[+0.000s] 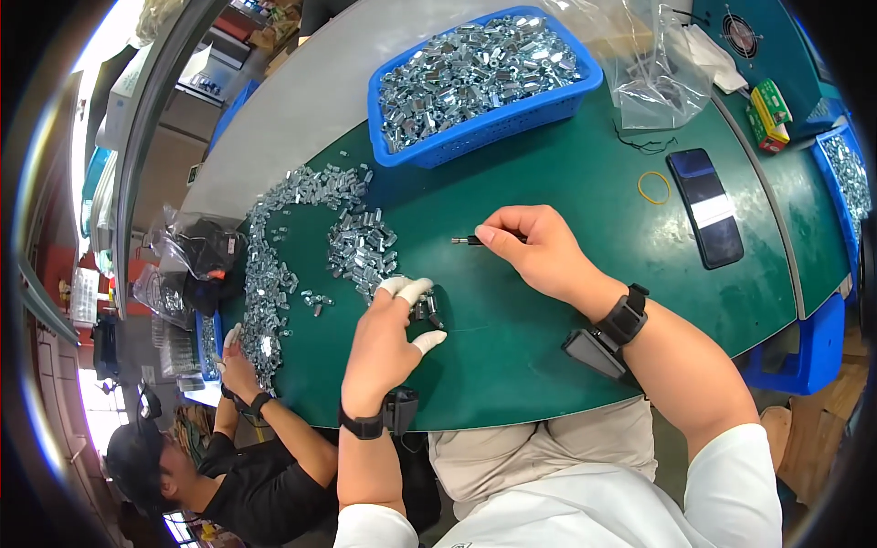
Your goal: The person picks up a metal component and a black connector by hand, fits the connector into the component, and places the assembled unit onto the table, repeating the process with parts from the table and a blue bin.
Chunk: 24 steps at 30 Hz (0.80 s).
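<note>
White finger cots cover the thumb and fingertips of my left hand [384, 338]. Its thumb and fingers are apart, curved around a few small metal pieces [427, 309] on the green table. Just beyond its fingers spreads a loose pile of shiny hex-shaped metal spacers [363, 247]. To the right, my right hand [539, 245] pinches a slim black rod with a metal tip [466, 240] above the tabletop, its tip pointing left. The rod's rear end is partly hidden by the fingers.
A blue basket [484, 137] heaped with metal spacers stands at the back. More spacers [265, 274] lie in a long band at left, where a co-worker's hand [239, 373] reaches in. A phone [706, 208], yellow rubber band [642, 194] and plastic bag [658, 87] lie right.
</note>
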Tool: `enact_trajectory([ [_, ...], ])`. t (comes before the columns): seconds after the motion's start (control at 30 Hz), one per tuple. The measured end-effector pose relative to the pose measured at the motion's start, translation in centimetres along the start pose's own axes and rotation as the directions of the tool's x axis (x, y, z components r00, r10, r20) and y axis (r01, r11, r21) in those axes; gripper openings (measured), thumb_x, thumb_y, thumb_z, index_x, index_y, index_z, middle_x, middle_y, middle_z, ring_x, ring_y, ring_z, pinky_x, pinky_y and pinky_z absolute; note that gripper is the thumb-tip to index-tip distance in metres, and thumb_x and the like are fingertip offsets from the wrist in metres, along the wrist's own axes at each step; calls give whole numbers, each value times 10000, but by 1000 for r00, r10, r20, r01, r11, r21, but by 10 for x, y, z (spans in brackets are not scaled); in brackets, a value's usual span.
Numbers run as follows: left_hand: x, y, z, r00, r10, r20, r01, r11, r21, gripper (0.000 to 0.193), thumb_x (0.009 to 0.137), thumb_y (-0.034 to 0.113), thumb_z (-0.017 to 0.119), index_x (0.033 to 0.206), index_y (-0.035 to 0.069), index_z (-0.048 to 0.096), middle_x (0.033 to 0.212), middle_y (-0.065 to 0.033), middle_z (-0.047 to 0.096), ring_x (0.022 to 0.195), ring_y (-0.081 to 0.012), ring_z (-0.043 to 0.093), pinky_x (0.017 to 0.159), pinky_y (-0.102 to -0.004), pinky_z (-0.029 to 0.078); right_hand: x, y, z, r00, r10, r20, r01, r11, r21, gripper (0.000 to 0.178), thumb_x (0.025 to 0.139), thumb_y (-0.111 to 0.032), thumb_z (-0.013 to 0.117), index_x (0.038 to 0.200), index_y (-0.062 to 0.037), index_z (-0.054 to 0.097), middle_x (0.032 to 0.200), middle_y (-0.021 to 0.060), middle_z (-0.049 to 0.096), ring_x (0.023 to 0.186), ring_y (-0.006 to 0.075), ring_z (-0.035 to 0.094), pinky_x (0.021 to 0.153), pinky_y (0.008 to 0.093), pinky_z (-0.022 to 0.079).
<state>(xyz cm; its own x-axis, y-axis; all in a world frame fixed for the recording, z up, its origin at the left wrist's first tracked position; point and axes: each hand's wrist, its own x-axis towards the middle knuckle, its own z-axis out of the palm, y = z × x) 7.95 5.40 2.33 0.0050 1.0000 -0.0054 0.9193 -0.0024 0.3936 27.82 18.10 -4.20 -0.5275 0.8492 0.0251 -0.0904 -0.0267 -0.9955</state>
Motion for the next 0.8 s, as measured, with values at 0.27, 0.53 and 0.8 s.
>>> enact_trajectory([
  [0.27, 26, -21, 6, 994, -96, -48, 94, 995, -47, 347, 775, 37, 768, 1107, 53, 668, 916, -132, 616, 762, -301, 638, 681, -389, 512, -3, 2, 8, 1000, -1, 2, 1, 1000, 21, 230, 967, -205, 640, 904, 11, 686, 662, -46, 543, 606, 40, 424, 534, 246, 362],
  [0.53, 42, -24, 10, 998, 34, -50, -29, 995, 97, 181, 805, 40, 719, 985, 41, 707, 890, -156, 636, 773, -356, 643, 689, -438, 512, 0, 0, 2, 1000, 0, 15, -1, 999, 37, 227, 973, -207, 639, 912, 6, 690, 681, -59, 541, 623, 32, 418, 546, 237, 358],
  [0.8, 41, -18, 7, 997, 75, -12, -70, 969, 238, 190, 823, 50, 685, 1010, 25, 711, 885, -198, 656, 782, -377, 657, 715, -459, 534, 1, -4, 0, 1000, 19, 24, -19, 1000, 8, 218, 978, -202, 637, 925, 3, 690, 697, -70, 539, 641, 26, 417, 560, 231, 358],
])
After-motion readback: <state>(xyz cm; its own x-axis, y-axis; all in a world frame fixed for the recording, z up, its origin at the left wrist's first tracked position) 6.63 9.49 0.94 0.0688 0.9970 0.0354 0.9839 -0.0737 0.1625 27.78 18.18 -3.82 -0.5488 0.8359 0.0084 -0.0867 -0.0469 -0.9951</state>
